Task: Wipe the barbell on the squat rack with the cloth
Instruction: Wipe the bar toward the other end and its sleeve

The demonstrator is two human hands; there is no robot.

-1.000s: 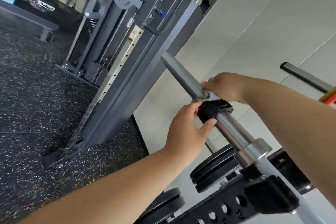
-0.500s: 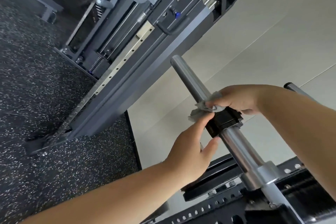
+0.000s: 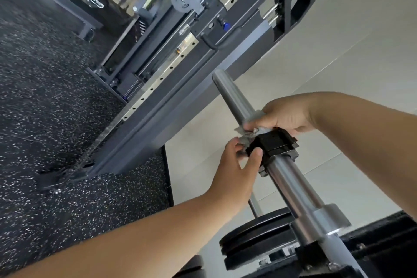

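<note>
The barbell (image 3: 291,178) is being carried by the squat rack (image 3: 383,246), and its bare sleeve is being presented on a long diagonal, from the shoulder next to the rack up and away to the free end in front of the cable machine (image 3: 180,101). About midway along that sleeve a black collar (image 3: 275,144) is being worn. The grey cloth (image 3: 247,134) is being bunched against the bar on the collar's free-end side, touching the collar's face. The cloth is being clutched by the right hand (image 3: 286,117), whose fingers are being curled over the top of the sleeve with the fabric squeezed beneath them. The collar's near corner is being pinched by the left hand (image 3: 237,165), thumb on the black body and fingertips by the cloth's loose edge, though how firmly cannot be told. The coming stroke is being governed by the axis: the metal from the cloth out to the free end is being left unobstructed, while travel toward the rack is being blocked by the collar. The right hand is being placed nearer that open stretch, so a slide along the bar toward its free end is being judged the likeliest move, with the collar being steadied from below. Weight plates (image 3: 255,239) are being stored under the sleeve by the rack.
</note>
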